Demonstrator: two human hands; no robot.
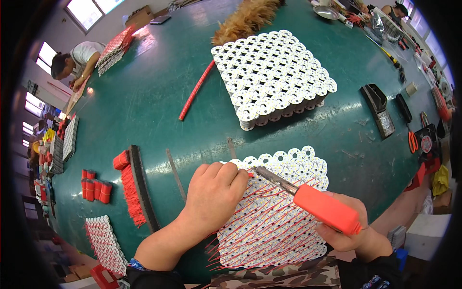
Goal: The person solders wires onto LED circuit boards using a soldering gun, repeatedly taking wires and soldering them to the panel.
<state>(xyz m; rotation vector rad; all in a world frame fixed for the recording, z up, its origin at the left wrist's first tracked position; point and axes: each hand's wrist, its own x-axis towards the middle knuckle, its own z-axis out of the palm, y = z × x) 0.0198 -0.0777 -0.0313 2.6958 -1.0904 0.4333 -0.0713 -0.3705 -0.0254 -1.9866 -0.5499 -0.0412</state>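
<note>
My right hand (355,238) grips a soldering iron (327,208) by its thick red handle. The dark metal tip points up and left, reaching the top rows of a white panel of joined round LED boards (288,241). Thin red wires lie slantwise over much of that panel. Beside the iron's tip, my left hand (214,192) is closed, knuckles up, over the panel's upper left part. A short piece of red wire (250,174) pokes out at its fingertips; the rest is hidden. Left of my forearm, cut red wires (131,192) lie along a black bar (144,192).
A tall stack of white panels (274,72) stands ahead on the green table (154,111), near a feather duster (245,24) and a red rod (196,91). Red wire bundles (96,188) lie left; a black holder (378,111) and scissors (412,142) lie right. A co-worker (86,53) bends over the far left.
</note>
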